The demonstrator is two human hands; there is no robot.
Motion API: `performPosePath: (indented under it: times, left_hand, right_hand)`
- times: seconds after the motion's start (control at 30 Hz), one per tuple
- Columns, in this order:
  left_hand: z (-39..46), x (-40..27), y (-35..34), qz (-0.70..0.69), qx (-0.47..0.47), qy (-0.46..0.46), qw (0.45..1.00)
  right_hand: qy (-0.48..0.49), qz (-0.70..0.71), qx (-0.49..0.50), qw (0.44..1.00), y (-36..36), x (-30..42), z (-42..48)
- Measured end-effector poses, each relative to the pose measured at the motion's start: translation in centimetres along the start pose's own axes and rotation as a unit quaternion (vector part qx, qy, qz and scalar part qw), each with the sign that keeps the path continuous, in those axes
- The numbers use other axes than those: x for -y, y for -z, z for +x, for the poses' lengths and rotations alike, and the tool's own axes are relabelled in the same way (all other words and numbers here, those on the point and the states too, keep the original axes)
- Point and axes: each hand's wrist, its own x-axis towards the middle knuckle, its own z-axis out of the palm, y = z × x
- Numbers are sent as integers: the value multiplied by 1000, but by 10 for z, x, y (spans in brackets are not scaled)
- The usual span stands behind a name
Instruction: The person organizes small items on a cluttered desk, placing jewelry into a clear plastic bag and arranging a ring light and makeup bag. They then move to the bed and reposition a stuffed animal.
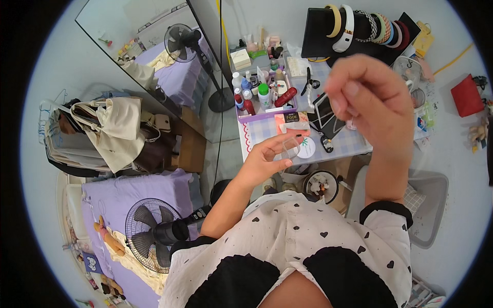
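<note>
My left hand (265, 156) is low in front of me, near the table's front edge, its fingers around a small clear plastic container (290, 148). Higher and to the right, my right hand (366, 96) is raised over the table with its fingertips pinched together; a thin pale strand shows at them, too blurred to name. Beyond my left hand lie a pink face-tissue pack (292, 122) and a round white lid or disc with a green mark (306, 148). Between the hands are a white-edged frame or stand (324, 109) and a small dark item with a keyring-like figure (326, 143).
A purple tray (266, 115) of cosmetic bottles stands at the table's left. Headbands hang on a black holder (360, 30) at the back. Below the table edge is a round waste bin (321, 185). A black fan (158, 235) stands at left by the bed.
</note>
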Motion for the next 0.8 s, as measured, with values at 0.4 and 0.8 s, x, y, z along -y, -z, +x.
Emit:
performPosePath:
  times: [0.4,0.8]
  left_hand:
    - [1,-8,-10,-37,61,0,997]
    - [6,-16,-16,-89,54,-38,994]
  right_hand:
    - [19,38,62,997,-14,21,21]
    - [5,33,110,993,-14,14,14]
